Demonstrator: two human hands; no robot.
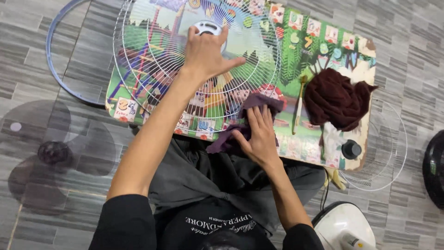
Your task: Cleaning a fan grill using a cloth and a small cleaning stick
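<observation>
The round white wire fan grille [152, 60] lies flat on the low desk [356, 60], whose top carries a colourful printed picture sheet. The left hand [206, 55] rests palm down on the grille, beside its white round centre cap [208, 27]; the fingers [233, 61] are spread wide and grip nothing. The right hand [260, 134] presses flat on a crumpled purple cleaning cloth [259, 103] at the near rim of the grille; the fingers lie extended together on the cloth, not curled round it. A brush with a pale wooden handle [299, 104] lies on the desk just to the right of the cloth. Beyond it sits a bunched dark maroon cloth [335, 97], with a small black round knob [351, 149] near the desk corner. A blue plastic ring [53, 69] lies on the grey tiled floor [27, 46], to the left of the desk.
</observation>
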